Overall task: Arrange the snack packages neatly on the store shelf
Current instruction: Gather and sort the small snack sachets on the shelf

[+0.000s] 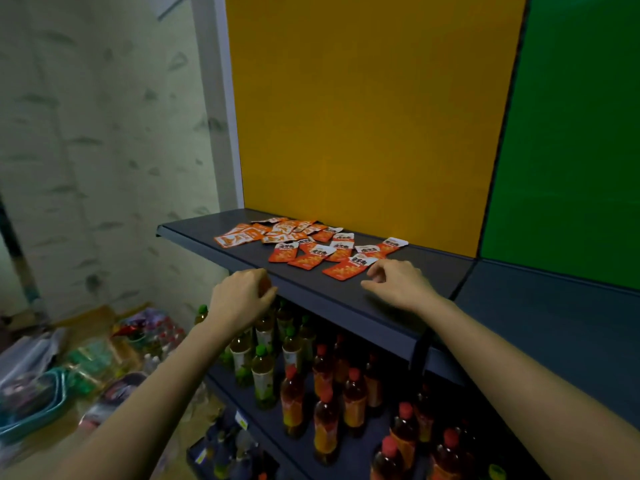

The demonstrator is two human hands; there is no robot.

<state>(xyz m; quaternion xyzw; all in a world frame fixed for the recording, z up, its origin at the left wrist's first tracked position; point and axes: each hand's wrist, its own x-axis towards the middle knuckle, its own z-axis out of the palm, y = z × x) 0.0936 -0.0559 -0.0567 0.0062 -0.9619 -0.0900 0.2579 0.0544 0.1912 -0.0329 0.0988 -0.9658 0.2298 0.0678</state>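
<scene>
Several orange-and-white snack packets point(304, 242) lie scattered and overlapping on the dark grey shelf point(311, 289), mostly left of centre towards the yellow back panel. The nearest packet point(348, 268) lies flat towards the front edge. My right hand point(398, 284) rests on the shelf just right of it, fingers loosely curled and apart, holding nothing. My left hand point(242, 296) hovers at the shelf's front lip with its fingers curled in. A trace of orange shows at its fingertips, but I cannot tell whether it holds a packet.
A lower shelf holds green-capped bottles point(263, 370) and red-capped bottles point(325, 427). A teal basket point(31, 415), a box and bagged goods point(149, 329) clutter the floor at left. The right part of the shelf point(554, 317) sits under a green panel point(571, 133).
</scene>
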